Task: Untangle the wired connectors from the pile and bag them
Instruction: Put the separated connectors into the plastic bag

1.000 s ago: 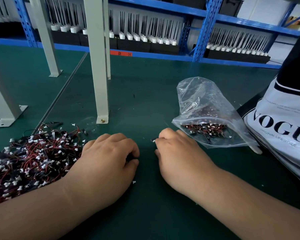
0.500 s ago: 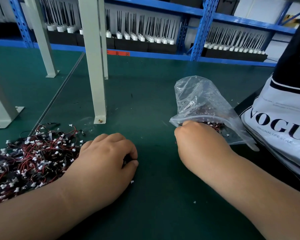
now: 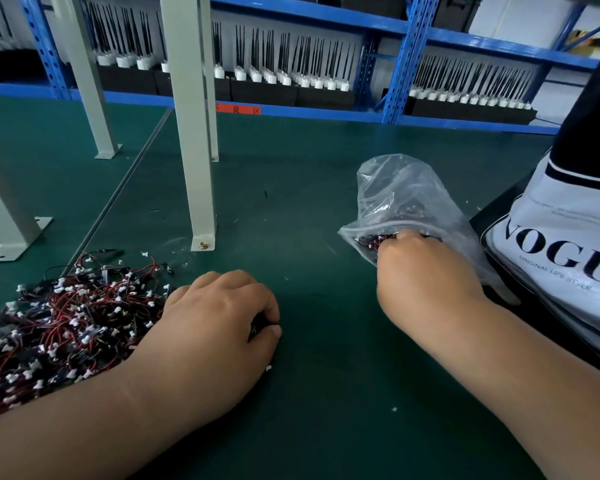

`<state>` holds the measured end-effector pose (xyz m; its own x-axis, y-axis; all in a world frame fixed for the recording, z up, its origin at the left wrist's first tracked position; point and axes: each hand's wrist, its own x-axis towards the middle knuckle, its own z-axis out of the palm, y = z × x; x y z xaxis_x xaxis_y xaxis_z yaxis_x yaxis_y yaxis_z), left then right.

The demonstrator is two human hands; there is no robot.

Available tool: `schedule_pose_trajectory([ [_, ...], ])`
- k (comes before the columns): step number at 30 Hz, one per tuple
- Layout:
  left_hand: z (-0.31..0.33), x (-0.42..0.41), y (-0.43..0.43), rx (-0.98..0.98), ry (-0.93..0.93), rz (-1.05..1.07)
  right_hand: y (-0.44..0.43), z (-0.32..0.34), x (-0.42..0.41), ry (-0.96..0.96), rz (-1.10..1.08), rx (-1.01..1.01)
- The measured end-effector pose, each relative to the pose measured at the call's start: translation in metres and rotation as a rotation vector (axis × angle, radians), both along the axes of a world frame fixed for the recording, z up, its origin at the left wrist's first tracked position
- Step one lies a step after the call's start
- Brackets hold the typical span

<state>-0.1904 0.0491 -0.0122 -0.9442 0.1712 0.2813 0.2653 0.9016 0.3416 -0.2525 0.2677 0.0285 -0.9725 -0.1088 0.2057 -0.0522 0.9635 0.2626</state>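
Note:
A tangled pile of red-and-black wired connectors (image 3: 59, 323) with white plugs lies on the green mat at the left. My left hand (image 3: 215, 323) rests beside the pile with its fingers curled, and pinches a small dark bunch of connectors between thumb and forefinger. A clear plastic zip bag (image 3: 402, 195) lies at the right, its mouth toward me, with several connectors inside. My right hand (image 3: 426, 278) reaches into the bag's mouth. Its fingertips are hidden inside, so I cannot tell whether they hold anything.
A white and black printed tote bag (image 3: 561, 244) lies against the zip bag at the right. Grey frame posts (image 3: 194, 150) are bolted to the green mat (image 3: 326, 393) behind the pile. Blue shelving (image 3: 402, 64) with racks of black antennas runs along the back. Loose white bits dot the mat.
My right hand moved from beside my left hand, where it pinched a connector, rightward and forward into the bag's mouth. The left hand has stayed put.

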Motion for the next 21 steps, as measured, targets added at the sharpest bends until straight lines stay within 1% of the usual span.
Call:
schedule_pose_trajectory([
  [3,0.001,0.001,0.0,0.0,-0.012,0.002,-0.008,-0.004,0.005,0.093,0.107,0.002],
  [6,0.002,0.001,0.001,0.004,-0.012,0.009,-0.011,-0.013,0.004,0.148,0.316,-0.098],
  [8,0.004,0.001,0.002,0.02,-0.023,0.014,-0.011,-0.018,0.002,0.112,0.477,-0.142],
  [10,0.006,0.002,0.002,0.059,-0.048,0.013,-0.01,-0.022,-0.001,0.064,0.57,-0.113],
  [13,0.007,0.002,0.002,0.061,-0.066,0.02,-0.01,-0.024,-0.005,0.047,0.551,-0.071],
  [18,0.004,0.0,0.003,0.025,-0.039,0.036,-0.009,-0.027,-0.008,0.024,0.378,-0.028],
  [21,0.003,0.0,0.003,0.048,-0.023,0.025,-0.004,-0.027,-0.012,0.061,0.289,0.009],
])
